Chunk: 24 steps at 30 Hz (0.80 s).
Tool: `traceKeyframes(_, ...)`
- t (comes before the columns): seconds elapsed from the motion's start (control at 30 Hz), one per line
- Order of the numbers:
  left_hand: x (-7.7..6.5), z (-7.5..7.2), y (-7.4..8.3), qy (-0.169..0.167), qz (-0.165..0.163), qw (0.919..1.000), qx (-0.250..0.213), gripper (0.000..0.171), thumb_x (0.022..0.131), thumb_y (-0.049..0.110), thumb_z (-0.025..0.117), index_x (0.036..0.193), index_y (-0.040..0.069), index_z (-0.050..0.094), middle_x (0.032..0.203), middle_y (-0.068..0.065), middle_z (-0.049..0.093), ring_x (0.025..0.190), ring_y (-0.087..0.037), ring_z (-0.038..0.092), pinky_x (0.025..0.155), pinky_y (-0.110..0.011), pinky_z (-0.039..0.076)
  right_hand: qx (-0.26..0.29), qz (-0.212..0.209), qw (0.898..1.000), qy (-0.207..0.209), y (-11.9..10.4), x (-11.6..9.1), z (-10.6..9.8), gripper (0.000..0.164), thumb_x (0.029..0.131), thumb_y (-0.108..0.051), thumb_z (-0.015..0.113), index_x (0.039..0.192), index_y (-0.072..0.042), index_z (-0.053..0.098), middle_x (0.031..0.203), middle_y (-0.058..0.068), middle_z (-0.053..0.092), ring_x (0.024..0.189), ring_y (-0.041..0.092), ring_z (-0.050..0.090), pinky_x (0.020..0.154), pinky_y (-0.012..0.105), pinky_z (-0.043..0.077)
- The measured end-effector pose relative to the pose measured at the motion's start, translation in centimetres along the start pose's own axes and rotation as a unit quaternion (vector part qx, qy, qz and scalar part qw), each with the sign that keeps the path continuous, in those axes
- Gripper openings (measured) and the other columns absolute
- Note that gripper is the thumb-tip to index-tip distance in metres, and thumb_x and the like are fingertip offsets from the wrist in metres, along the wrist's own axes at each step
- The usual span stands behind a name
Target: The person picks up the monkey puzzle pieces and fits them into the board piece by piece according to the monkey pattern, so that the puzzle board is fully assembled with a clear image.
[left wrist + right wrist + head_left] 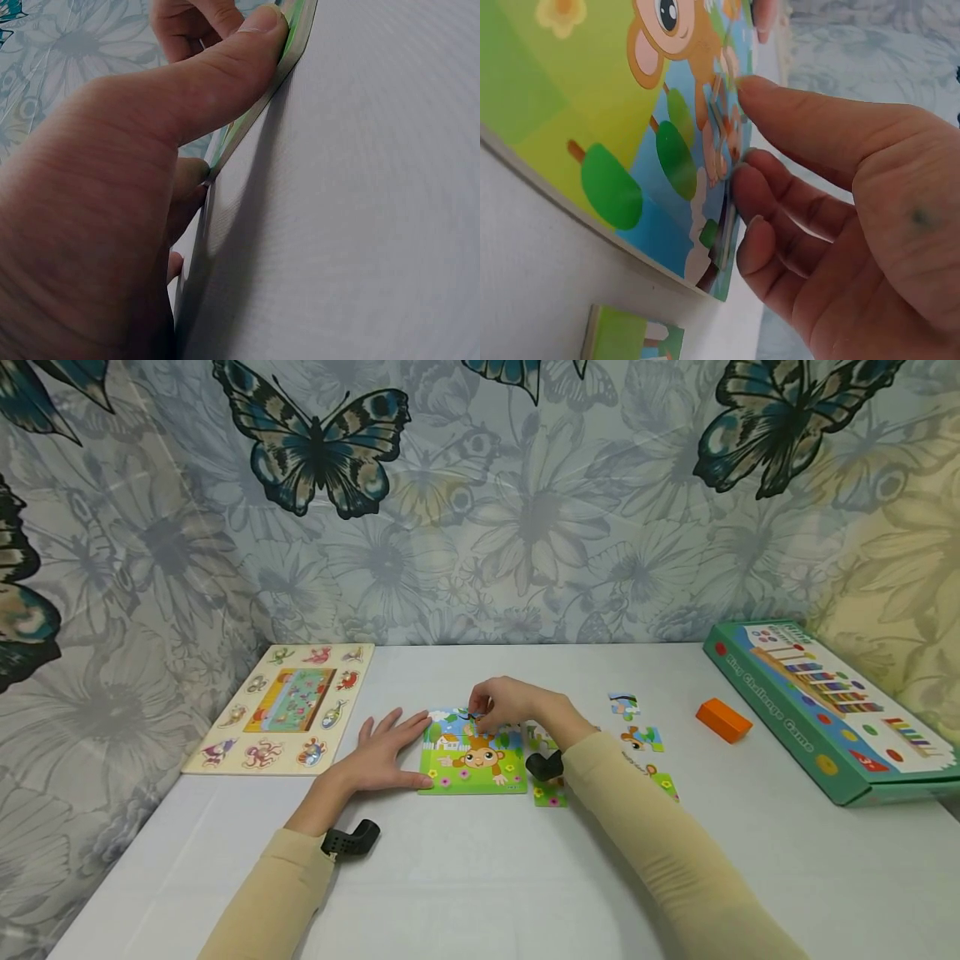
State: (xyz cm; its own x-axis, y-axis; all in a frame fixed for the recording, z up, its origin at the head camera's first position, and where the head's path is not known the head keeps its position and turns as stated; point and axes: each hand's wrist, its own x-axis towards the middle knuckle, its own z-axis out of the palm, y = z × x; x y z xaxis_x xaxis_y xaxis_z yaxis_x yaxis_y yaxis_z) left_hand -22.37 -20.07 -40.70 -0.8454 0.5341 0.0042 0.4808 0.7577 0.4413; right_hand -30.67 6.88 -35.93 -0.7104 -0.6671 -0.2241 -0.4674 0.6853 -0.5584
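Observation:
A small puzzle board (480, 781) with a monkey on green grass lies in the middle of the table. My left hand (384, 755) steadies its left side, fingers spread and straight; in the left wrist view the thumb (232, 71) presses on the board's edge. Over the board's top edge, my right hand (517, 700) pinches a puzzle piece (718, 139) between thumb and fingertips. That piece sits tilted against the board's surface, its picture partly hidden by the fingers. Loose pieces lie right of the board, including a green one (550, 795) partly behind the right wrist.
More puzzle pieces (624, 706) lie beyond the right forearm. An orange block (723, 721) sits beside a green game box (832, 718) at the right. At the left lies a larger cream board (240, 706) with animal pictures. A butterfly-patterned cloth (525, 527) hangs behind the table.

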Motion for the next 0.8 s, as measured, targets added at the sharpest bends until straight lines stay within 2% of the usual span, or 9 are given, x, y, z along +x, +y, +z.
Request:
traceKeyframes(0.53, 0.0, 0.0, 0.0, -0.001, -0.002, 1.0000, -0.002, 0.101, 0.080, 0.053, 0.080, 0.158, 0.007, 0.035, 0.164, -0.008, 0.028, 0.151, -0.044, 0.008, 0.110, -0.072, -0.004, -0.024, -0.014, 1.000, -0.007, -0.5, -0.1, 0.1, 0.025, 0.090, -0.013, 0.076, 0.113, -0.005, 0.069, 0.107, 0.004, 0.065, 0.099, 0.020, 0.059, 0.090, 0.035, 0.050)
traceKeyframes(0.8, 0.0, 0.1, -0.2, 0.001, 0.001, 1.0000, -0.002, 0.101, 0.080, 0.054, 0.079, 0.158, 0.007, 0.035, 0.164, -0.008, 0.029, 0.151, -0.044, 0.008, 0.109, -0.073, -0.003, -0.014, -0.019, 1.000, 0.015, -0.3, -1.1, -0.6, 0.032, 0.091, -0.017, 0.078, 0.119, -0.004, 0.067, 0.113, 0.008, 0.063, 0.107, 0.025, 0.061, 0.092, 0.037, 0.050)
